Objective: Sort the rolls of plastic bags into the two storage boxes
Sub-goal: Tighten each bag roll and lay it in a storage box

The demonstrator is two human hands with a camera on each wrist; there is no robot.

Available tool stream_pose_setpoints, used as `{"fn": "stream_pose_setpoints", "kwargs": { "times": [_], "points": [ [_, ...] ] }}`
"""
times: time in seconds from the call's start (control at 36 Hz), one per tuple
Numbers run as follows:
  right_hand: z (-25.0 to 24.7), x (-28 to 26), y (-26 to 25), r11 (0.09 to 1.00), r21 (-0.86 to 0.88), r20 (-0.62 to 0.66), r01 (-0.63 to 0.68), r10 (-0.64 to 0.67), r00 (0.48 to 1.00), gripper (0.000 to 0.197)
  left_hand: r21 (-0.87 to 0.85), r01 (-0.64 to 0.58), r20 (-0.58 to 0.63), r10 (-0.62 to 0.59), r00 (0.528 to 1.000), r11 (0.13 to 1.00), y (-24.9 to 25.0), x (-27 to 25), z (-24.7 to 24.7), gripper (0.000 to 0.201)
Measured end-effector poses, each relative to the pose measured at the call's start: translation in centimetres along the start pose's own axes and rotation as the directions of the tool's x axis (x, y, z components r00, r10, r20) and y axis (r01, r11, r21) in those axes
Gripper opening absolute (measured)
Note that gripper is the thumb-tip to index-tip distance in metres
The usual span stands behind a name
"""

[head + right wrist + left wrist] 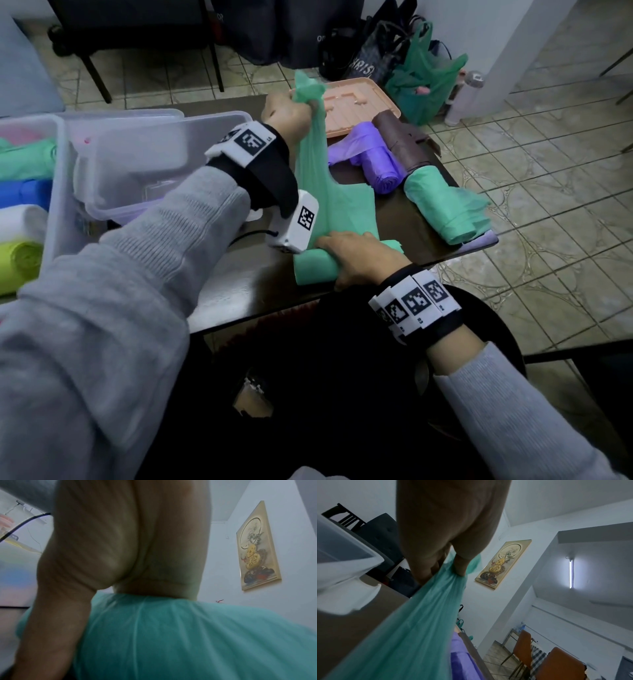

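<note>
A mint green roll of bags lies on the dark table near its front edge. My right hand holds it down, fingers over the top and thumb on the near side; the right wrist view shows my palm on the green plastic. My left hand is raised above the table and grips the bunched loose end of that roll. The green sheet stretches taut from roll to fist, also seen in the left wrist view under my curled fingers.
A purple roll, a brown roll and a second green roll lie at the table's right. A clear box at left holds green, blue, white and lime rolls; another clear box sits beside it. A pink tray is behind.
</note>
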State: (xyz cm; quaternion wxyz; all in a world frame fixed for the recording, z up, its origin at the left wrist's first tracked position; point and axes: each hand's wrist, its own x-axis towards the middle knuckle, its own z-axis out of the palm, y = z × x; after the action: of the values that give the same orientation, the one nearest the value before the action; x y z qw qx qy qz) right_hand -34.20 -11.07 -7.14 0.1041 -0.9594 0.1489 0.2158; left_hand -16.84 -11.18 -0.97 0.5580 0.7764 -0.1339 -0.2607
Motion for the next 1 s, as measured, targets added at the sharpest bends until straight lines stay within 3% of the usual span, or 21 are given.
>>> {"fn": "stream_pose_setpoints", "kwargs": {
  "times": [0.11, 0.19, 0.25, 0.31, 0.39, 0.47, 0.58, 0.67, 1.0],
  "points": [
    [-0.2, 0.1, -0.1, 1.0, 0.001, 0.026, -0.004, 0.004, 1.0, 0.06, 0.067, -0.009, 0.072, 0.004, 0.997, 0.998, 1.4, -1.4, -0.4, 0.038],
    [-0.3, 0.3, 0.0, 1.0, 0.009, 0.036, -0.007, 0.006, 0.999, 0.061, 0.216, -0.066, 0.056, 0.055, 0.997, 0.974, 1.9, -1.7, -0.3, 0.048],
    [-0.3, 0.3, 0.0, 1.0, 0.027, 0.031, -0.012, 0.011, 0.999, 0.062, 0.331, -0.107, -0.003, 0.115, 0.993, 0.938, 1.9, -1.9, 0.1, 0.06],
    [-0.4, 0.3, 0.0, 0.999, 0.038, 0.029, -0.021, 0.02, 0.999, 0.064, 0.418, -0.217, 0.019, 0.23, 0.973, 0.882, 1.6, -2.5, 0.7, 0.062],
    [-0.5, 0.3, 0.0, 0.997, 0.06, 0.036, -0.038, 0.036, 0.999, 0.065, 0.587, -0.326, 0.214, 0.246, 0.945, 0.741, 0.1, -3.6, 1.6, 0.055],
    [-0.5, 0.3, 0.0, 0.996, 0.072, 0.032, -0.044, 0.042, 0.999, 0.069, 0.767, -0.373, 0.373, 0.11, 0.921, 0.523, -1.8, -4.4, 2.3, 0.039],
    [-0.6, 0.4, 0.0, 0.998, 0.038, 0.044, -0.04, 0.039, 0.998, 0.075, 0.839, -0.436, 0.474, -0.046, 0.879, 0.326, -4.6, -4.0, 2.1, 0.045],
    [-0.5, 0.5, 0.0, 0.999, 0.022, 0.057, -0.033, 0.032, 0.998, 0.069, 0.837, -0.464, 0.506, -0.089, 0.858, 0.289, -6.2, -3.3, 1.4, 0.056],
    [-0.8, 0.7, 0.0, 1.0, -0.008, 0.094, -0.015, 0.016, 0.995, 0.064, 0.752, -0.589, 0.641, -0.118, 0.759, 0.296, -10.0, -2.7, -0.4, 0.07]
  ]
}}
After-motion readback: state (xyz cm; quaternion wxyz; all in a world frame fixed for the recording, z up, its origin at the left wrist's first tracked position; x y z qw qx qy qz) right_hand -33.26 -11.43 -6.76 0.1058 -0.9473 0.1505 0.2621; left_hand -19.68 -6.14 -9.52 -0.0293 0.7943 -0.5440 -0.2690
